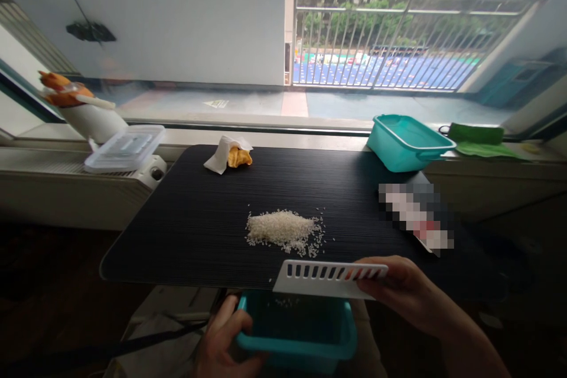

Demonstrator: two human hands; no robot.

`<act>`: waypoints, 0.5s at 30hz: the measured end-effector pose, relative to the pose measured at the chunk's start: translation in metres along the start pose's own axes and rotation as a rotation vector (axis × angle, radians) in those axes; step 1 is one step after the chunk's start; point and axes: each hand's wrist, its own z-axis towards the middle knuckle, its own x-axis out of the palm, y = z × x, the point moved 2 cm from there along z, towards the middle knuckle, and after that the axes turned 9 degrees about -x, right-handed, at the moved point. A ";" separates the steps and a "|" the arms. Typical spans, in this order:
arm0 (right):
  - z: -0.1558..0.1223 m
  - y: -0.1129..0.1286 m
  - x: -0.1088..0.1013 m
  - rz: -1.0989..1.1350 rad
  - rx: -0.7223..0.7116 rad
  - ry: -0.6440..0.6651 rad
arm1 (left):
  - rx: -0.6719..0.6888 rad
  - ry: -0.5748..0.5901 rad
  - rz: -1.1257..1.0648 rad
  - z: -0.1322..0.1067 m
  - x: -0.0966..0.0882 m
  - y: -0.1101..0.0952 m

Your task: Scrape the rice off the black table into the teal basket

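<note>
A heap of white rice point(283, 228) lies in the middle of the black table point(177, 224), with loose grains scattered round it. My right hand point(401, 289) grips a white slotted scraper point(319, 288) by its right end, held at the table's front edge on the near side of the heap. Just below that edge, my left hand point(230, 333) holds the left rim of a teal plastic bin point(301, 347). Some grains show inside the bin; the scraper and table edge hide part of its far side.
Crumpled white tissue point(221, 155) with a yellow piece sits at the table's back left. Another teal basket point(398, 144) stands at the back right, near a green cloth point(478, 139). A blurred flat item point(416, 215) lies on the right. A clear lid point(126, 147) rests on the heater.
</note>
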 end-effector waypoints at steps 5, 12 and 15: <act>0.002 0.003 -0.002 0.042 -0.003 -0.062 | 0.017 0.056 0.048 0.006 -0.005 -0.004; 0.010 0.007 0.010 -0.045 -0.047 0.028 | 0.005 0.047 0.049 0.004 -0.004 -0.002; 0.002 0.009 0.001 -0.074 -0.075 0.019 | -0.021 0.022 0.023 0.002 -0.002 -0.003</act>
